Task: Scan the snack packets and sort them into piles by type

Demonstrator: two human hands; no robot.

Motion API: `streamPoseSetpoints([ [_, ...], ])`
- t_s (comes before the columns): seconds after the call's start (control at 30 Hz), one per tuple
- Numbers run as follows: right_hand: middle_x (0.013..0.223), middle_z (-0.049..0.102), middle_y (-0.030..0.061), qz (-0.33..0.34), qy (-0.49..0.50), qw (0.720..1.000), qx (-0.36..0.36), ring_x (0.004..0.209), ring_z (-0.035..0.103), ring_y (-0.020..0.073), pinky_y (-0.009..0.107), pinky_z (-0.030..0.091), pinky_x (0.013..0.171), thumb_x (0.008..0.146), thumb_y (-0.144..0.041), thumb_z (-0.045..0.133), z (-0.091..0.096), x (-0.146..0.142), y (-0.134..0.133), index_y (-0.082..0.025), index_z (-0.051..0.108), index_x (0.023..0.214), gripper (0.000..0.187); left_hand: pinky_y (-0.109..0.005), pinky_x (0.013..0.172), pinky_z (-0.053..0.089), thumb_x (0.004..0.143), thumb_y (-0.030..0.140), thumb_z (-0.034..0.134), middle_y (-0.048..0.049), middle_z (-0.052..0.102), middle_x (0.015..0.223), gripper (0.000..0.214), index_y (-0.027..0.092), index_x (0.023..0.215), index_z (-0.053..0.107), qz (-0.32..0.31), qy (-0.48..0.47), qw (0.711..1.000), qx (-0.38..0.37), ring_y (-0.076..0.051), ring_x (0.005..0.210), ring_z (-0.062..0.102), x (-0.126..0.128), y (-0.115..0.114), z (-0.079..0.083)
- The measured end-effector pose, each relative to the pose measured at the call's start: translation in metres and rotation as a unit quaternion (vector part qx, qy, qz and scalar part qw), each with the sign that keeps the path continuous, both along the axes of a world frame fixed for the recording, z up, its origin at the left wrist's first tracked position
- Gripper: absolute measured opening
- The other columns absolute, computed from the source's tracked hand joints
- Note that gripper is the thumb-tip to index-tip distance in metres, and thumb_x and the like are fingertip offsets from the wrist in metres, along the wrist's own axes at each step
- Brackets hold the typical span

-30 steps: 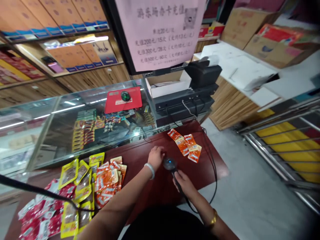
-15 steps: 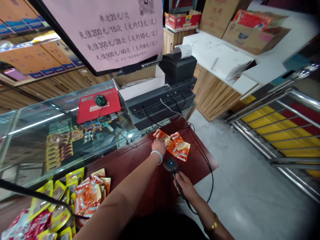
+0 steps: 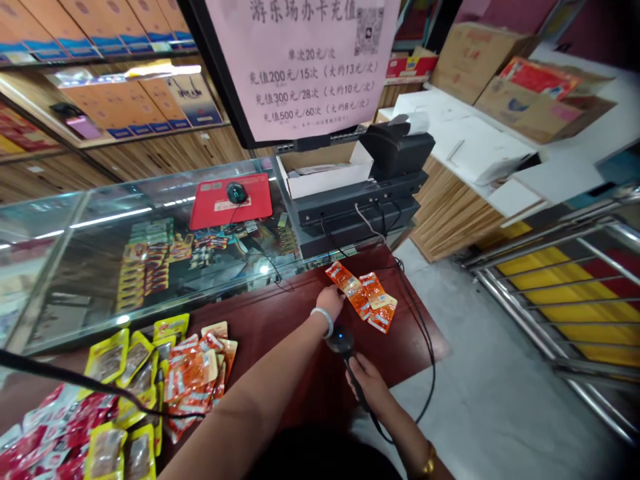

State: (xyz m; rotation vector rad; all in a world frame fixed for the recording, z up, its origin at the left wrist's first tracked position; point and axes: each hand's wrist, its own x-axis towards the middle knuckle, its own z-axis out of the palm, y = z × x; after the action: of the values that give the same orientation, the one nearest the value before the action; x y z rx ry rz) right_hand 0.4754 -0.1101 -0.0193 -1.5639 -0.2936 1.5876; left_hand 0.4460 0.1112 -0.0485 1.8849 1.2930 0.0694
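Observation:
My right hand (image 3: 370, 381) is wrapped around the handle of a black corded barcode scanner (image 3: 341, 341), whose head shows a small blue light. Just beyond the scanner, my left hand (image 3: 331, 303) has its fingers curled in at the left edge of several orange snack packets (image 3: 357, 293). Most of those fingers are hidden behind the back of the hand, and what they may hold cannot be made out. The packets overlap on the dark red counter (image 3: 280, 320). A pale bracelet circles my left wrist.
Left of my arm lie piled orange packets (image 3: 195, 377), yellow packets (image 3: 107, 357) and dark red packets (image 3: 65, 427), crossed by a black cable (image 3: 90, 382). Behind are a glass showcase (image 3: 100, 267), a mouse (image 3: 237, 193), a black cash drawer (image 3: 350, 200) and a screen-mounted pink sign (image 3: 310, 73). A metal railing (image 3: 550, 313) stands right.
The view has swung left, so the scene sits farther right. My left hand has drawn back slightly from over the orange packets to their edge. The scanner stays in my right hand.

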Motion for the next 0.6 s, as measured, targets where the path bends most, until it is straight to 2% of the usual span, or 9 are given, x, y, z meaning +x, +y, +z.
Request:
streamPoseSetpoints([
  [0.1,0.051,0.045,-0.0091,-0.007,-0.001,1.000,-0.007,0.038,0.035,0.0058,0.018,0.024,0.035,0.062,-0.084,0.059,-0.003,-0.005,-0.006,-0.023,0.046,0.082,0.065,-0.031,0.081,0.048,0.086,0.027,0.055,-0.0147,0.072,0.094,0.023,0.014,0.096,0.072,0.033,0.005,0.997,-0.064,-0.023,0.089,0.067,0.015,0.002,-0.004],
  [0.17,0.051,0.046,-0.0085,-0.011,-0.003,1.000,-0.011,0.038,0.036,0.0060,0.018,0.025,0.036,0.062,-0.084,0.059,-0.006,-0.005,-0.012,-0.023,0.046,0.082,0.065,-0.030,0.075,0.049,0.087,0.027,0.053,-0.0148,0.072,0.085,0.024,0.012,0.092,0.072,0.051,0.003,0.994,-0.102,-0.022,0.079,0.068,0.023,0.003,-0.006],
  [0.23,0.052,0.047,-0.0081,-0.017,-0.001,1.000,-0.009,0.039,0.037,0.0062,0.018,0.026,0.036,0.063,-0.083,0.060,-0.008,-0.004,-0.018,-0.022,0.047,0.082,0.064,-0.028,0.067,0.050,0.088,0.026,0.051,-0.0126,0.071,0.077,0.024,0.011,0.092,0.071,0.060,-0.003,0.991,-0.121,-0.019,0.068,0.068,0.028,0.003,-0.008],
  [0.37,0.051,0.046,-0.0082,-0.023,-0.007,1.000,0.000,0.039,0.036,0.0063,0.018,0.025,0.036,0.066,-0.081,0.059,-0.008,0.000,-0.025,-0.022,0.049,0.083,0.062,-0.020,0.055,0.046,0.093,0.024,0.045,-0.0069,0.070,0.078,0.022,0.014,0.099,0.064,0.080,-0.034,0.986,-0.141,-0.012,0.059,0.066,0.030,-0.001,-0.007],
  [0.47,0.050,0.045,-0.0086,-0.025,-0.012,1.000,0.000,0.038,0.035,0.0063,0.018,0.023,0.035,0.065,-0.080,0.060,-0.005,0.000,-0.026,-0.022,0.049,0.083,0.062,-0.015,0.045,0.038,0.095,0.027,0.041,-0.0023,0.067,0.075,0.020,0.016,0.101,0.056,0.134,-0.107,0.967,-0.187,-0.008,0.050,0.062,0.009,-0.007,-0.002],
  [0.6,0.050,0.047,-0.0081,-0.004,-0.010,1.000,0.007,0.038,0.036,0.0066,0.018,0.024,0.035,0.063,-0.080,0.062,0.007,-0.008,-0.017,-0.021,0.051,0.085,0.064,-0.014,0.036,0.026,0.091,0.041,0.048,0.0027,0.060,0.068,0.023,0.018,0.089,0.050,0.221,-0.241,0.916,-0.233,-0.005,0.038,0.054,-0.054,-0.021,0.003],
])
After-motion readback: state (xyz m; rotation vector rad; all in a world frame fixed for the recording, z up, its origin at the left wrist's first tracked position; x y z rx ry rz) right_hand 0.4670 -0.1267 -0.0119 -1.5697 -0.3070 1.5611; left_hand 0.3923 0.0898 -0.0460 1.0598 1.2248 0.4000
